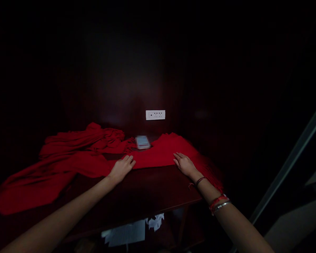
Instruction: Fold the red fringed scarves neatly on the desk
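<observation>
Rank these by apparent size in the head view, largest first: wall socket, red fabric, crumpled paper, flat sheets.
1. Red fabric
2. Flat sheets
3. Wall socket and crumpled paper: too alike to rank.

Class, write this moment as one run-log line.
left grip: at near edge of red cloth; right grip: same edge; red cloth: across dark tabletop, bunched at left; socket: on wall behind; papers: below tabletop

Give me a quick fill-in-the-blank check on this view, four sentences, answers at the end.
1. Between the left hand and the right hand lies cloth coloured ____.
2. The ring is on the ____ hand.
3. The silver bangle is on the person's ____ side.
4. The socket is coloured ____.

Missing words: red; left; right; white.
</observation>
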Motion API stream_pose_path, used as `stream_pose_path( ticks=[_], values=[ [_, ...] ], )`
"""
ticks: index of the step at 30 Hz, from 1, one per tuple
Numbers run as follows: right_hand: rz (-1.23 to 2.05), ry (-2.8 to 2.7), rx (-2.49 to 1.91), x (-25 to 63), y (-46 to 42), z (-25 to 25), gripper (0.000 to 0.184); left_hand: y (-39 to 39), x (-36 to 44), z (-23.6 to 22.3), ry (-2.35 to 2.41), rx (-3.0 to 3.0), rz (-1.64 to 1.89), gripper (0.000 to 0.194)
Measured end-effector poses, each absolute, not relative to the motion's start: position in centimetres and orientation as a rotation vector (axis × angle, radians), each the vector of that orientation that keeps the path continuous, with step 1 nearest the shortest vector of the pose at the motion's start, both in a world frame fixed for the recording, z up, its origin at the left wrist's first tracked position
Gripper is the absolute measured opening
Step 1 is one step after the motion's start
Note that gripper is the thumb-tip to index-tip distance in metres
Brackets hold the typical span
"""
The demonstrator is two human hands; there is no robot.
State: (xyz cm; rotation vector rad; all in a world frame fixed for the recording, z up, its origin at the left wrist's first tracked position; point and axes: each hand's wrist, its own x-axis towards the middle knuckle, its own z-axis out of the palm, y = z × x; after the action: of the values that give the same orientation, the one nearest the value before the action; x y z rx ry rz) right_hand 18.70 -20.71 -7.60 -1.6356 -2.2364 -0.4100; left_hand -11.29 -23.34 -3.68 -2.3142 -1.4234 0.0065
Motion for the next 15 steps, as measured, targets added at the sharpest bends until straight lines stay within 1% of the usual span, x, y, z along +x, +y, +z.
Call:
stream_pose_path(
  ticks=[2, 4, 5, 6, 8, 9, 10, 12, 15],
  values=[
    [-0.403, -2.228, -1.632, 18.6, -20.7, -7.6, 0.042, -23.2, -11.6, -1.9, -1.600, -2.502, 0.171, 0.036],
    [-0.395, -2.215, -1.626, 18.6, -20.8, -7.6, 0.041, -22.2, -11.3, 0.4, -1.790, -2.786, 0.401, 0.042],
    [-0.391, -2.209, -1.625, 18.5, -20.8, -7.6, 0.041, -21.4, -10.9, 1.4, -1.862, -2.941, 0.466, 0.042],
    [-0.387, -2.203, -1.626, 18.5, -20.8, -7.6, 0.041, -20.4, -10.4, 2.3, -1.917, -3.079, 0.449, 0.040],
    [-0.380, -2.196, -1.630, 18.4, -20.9, -7.5, 0.040, -17.9, -8.7, 2.9, -1.967, -3.137, -0.029, 0.037],
    [-0.375, -2.194, -1.633, 18.4, -20.9, -7.4, 0.040, -16.6, -7.7, 2.6, -2.016, -2.988, -0.259, 0.037],
    [-0.370, -2.193, -1.635, 18.4, -20.9, -7.4, 0.040, -15.3, -6.7, 2.0, -2.047, -2.806, -0.370, 0.035],
    [-0.360, -2.189, -1.638, 18.4, -20.9, -7.4, 0.040, -13.3, -4.8, 0.0, -2.068, -2.663, -0.408, 0.031],
    [-0.346, -2.178, -1.642, 18.3, -20.9, -7.5, 0.040, -11.4, -3.2, -2.8, -2.095, -2.576, -0.399, 0.030]
  ],
)
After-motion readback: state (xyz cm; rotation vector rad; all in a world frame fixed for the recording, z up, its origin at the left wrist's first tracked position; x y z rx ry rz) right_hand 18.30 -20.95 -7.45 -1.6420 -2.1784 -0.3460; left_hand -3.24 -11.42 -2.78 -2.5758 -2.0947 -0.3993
